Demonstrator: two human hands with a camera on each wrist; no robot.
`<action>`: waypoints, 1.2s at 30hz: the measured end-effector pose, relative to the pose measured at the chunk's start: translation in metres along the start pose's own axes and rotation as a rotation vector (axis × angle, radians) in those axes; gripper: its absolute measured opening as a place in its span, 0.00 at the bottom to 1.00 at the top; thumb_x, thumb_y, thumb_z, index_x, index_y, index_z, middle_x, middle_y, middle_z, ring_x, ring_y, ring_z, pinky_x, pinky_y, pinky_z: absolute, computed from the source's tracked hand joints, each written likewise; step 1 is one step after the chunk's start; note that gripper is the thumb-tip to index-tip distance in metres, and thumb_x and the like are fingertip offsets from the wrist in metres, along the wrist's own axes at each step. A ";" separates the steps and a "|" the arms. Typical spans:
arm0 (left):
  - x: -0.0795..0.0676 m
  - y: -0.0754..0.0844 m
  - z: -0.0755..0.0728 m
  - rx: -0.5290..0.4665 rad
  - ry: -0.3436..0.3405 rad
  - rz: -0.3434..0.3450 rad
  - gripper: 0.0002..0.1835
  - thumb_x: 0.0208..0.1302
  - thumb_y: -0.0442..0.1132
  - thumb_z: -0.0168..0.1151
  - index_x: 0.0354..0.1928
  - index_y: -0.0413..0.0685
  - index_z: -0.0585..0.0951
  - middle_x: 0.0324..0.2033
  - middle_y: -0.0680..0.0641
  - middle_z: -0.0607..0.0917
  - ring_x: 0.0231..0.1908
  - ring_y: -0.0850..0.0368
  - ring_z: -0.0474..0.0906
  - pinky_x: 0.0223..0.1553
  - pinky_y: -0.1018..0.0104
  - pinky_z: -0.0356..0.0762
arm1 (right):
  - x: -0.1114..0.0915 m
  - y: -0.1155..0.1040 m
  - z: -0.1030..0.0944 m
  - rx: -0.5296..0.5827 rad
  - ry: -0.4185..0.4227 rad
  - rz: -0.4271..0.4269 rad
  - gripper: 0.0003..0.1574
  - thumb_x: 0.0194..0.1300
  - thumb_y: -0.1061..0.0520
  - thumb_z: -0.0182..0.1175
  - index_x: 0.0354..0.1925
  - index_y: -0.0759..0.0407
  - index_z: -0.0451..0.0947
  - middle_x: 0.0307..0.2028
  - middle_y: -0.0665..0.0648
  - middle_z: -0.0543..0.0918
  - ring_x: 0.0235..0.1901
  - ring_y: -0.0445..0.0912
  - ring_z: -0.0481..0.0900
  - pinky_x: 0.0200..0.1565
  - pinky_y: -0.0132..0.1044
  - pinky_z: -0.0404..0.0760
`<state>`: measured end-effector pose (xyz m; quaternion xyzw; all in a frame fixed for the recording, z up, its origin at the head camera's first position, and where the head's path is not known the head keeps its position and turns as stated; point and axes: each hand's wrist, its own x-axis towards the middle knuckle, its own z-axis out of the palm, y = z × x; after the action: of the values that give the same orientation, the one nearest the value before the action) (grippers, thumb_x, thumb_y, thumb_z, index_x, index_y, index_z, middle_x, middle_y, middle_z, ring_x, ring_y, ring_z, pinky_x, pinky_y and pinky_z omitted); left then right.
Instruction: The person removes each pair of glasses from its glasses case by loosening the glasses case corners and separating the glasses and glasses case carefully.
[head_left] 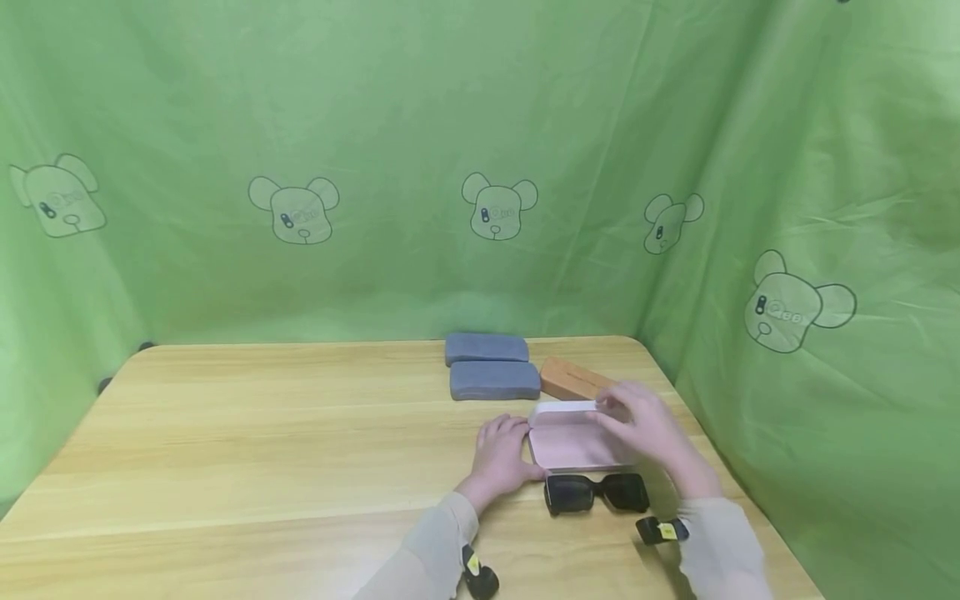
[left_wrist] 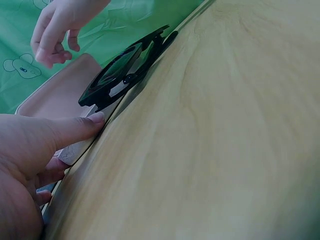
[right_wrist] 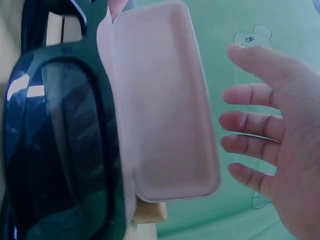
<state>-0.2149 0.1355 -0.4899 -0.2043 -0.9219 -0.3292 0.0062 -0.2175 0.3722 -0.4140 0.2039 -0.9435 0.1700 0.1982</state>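
Note:
An eyeglass case (head_left: 576,450) with a pink lining lies with its lid raised on the right side of the table. My left hand (head_left: 501,458) grips its left end, thumb at the front corner and fingers around the back. In the right wrist view, the upright lid (right_wrist: 165,100) stands a small gap away from my right hand (right_wrist: 295,115), whose fingers are loosely bent and hold nothing. Black sunglasses (head_left: 572,493) rest in front of the case, lenses toward me. From the left wrist, the sunglasses (left_wrist: 120,75) overlap the case's front edge.
Behind the open case are two blue-grey cases (head_left: 495,382), one behind the other. An orange-brown case (head_left: 572,379) sits at an angle beside them, partly covered by my right hand. Green curtains (head_left: 390,275) with bear-head prints surround the wooden table (head_left: 262,450) at the back and sides.

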 end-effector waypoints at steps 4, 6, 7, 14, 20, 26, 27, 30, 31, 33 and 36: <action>0.000 0.000 0.000 -0.007 -0.004 -0.003 0.42 0.44 0.55 0.76 0.62 0.44 0.75 0.64 0.48 0.76 0.69 0.46 0.63 0.73 0.45 0.53 | 0.003 0.008 0.004 0.003 0.014 0.022 0.16 0.56 0.51 0.71 0.39 0.58 0.81 0.34 0.54 0.83 0.37 0.47 0.78 0.43 0.48 0.81; 0.000 0.000 0.000 -0.006 -0.002 -0.003 0.42 0.43 0.55 0.76 0.62 0.44 0.75 0.64 0.48 0.76 0.69 0.46 0.63 0.73 0.45 0.53 | 0.004 0.011 0.007 0.005 0.016 0.033 0.16 0.57 0.51 0.70 0.39 0.59 0.81 0.34 0.55 0.83 0.38 0.48 0.78 0.43 0.49 0.81; 0.000 0.000 0.000 -0.005 0.000 -0.002 0.42 0.43 0.55 0.76 0.61 0.44 0.76 0.63 0.48 0.76 0.69 0.46 0.63 0.73 0.45 0.54 | 0.005 0.013 0.008 0.007 0.015 0.040 0.15 0.57 0.50 0.70 0.39 0.59 0.81 0.34 0.55 0.83 0.38 0.49 0.78 0.43 0.49 0.80; 0.000 -0.002 0.000 0.005 0.005 -0.001 0.43 0.43 0.55 0.76 0.62 0.45 0.75 0.63 0.48 0.76 0.69 0.46 0.63 0.73 0.45 0.54 | 0.006 0.017 0.012 0.023 0.015 0.069 0.13 0.60 0.50 0.68 0.37 0.58 0.81 0.34 0.55 0.82 0.38 0.49 0.78 0.44 0.49 0.80; 0.001 -0.001 -0.001 0.007 0.003 0.004 0.42 0.44 0.55 0.76 0.62 0.45 0.75 0.63 0.48 0.76 0.69 0.46 0.63 0.73 0.45 0.54 | 0.005 0.021 0.015 0.022 0.043 0.056 0.11 0.58 0.52 0.69 0.35 0.58 0.81 0.33 0.55 0.83 0.38 0.50 0.78 0.45 0.51 0.80; 0.002 -0.001 0.000 0.009 0.010 0.005 0.42 0.43 0.55 0.77 0.62 0.45 0.76 0.63 0.48 0.76 0.69 0.46 0.63 0.73 0.46 0.55 | 0.005 0.024 0.018 0.030 0.044 0.051 0.11 0.57 0.54 0.69 0.35 0.58 0.81 0.34 0.55 0.83 0.38 0.51 0.78 0.46 0.52 0.80; 0.002 -0.001 0.000 0.010 0.008 0.003 0.42 0.43 0.55 0.76 0.62 0.45 0.76 0.63 0.48 0.76 0.69 0.46 0.63 0.73 0.46 0.55 | 0.004 0.024 0.018 0.034 0.043 0.053 0.11 0.57 0.54 0.69 0.35 0.58 0.81 0.34 0.55 0.83 0.39 0.50 0.78 0.46 0.52 0.80; 0.002 -0.001 0.000 0.010 0.009 0.003 0.43 0.43 0.56 0.77 0.62 0.45 0.76 0.63 0.48 0.77 0.69 0.46 0.64 0.73 0.46 0.55 | 0.004 0.025 0.020 0.046 0.045 0.057 0.10 0.57 0.55 0.70 0.34 0.58 0.80 0.33 0.55 0.83 0.39 0.50 0.78 0.46 0.51 0.79; 0.002 -0.001 0.000 0.009 0.013 0.003 0.43 0.43 0.56 0.77 0.61 0.45 0.76 0.63 0.48 0.77 0.68 0.46 0.64 0.73 0.46 0.55 | 0.004 0.025 0.020 0.050 0.044 0.060 0.10 0.57 0.55 0.70 0.34 0.58 0.80 0.33 0.55 0.82 0.38 0.50 0.78 0.46 0.51 0.79; 0.002 -0.001 0.000 0.012 0.013 0.002 0.43 0.43 0.56 0.77 0.62 0.46 0.76 0.63 0.48 0.77 0.69 0.46 0.64 0.73 0.46 0.55 | 0.004 0.025 0.020 0.056 0.042 0.065 0.09 0.57 0.55 0.69 0.33 0.58 0.80 0.33 0.55 0.82 0.38 0.50 0.77 0.46 0.51 0.78; 0.001 0.000 0.000 0.017 0.011 -0.002 0.43 0.43 0.56 0.77 0.62 0.46 0.75 0.63 0.48 0.76 0.69 0.46 0.63 0.73 0.46 0.55 | 0.003 0.024 0.020 0.085 0.021 0.090 0.09 0.58 0.56 0.69 0.32 0.58 0.79 0.33 0.56 0.81 0.38 0.50 0.77 0.46 0.51 0.79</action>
<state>-0.2159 0.1359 -0.4901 -0.2015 -0.9248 -0.3224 0.0126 -0.2372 0.3842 -0.4355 0.1678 -0.9416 0.2206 0.1914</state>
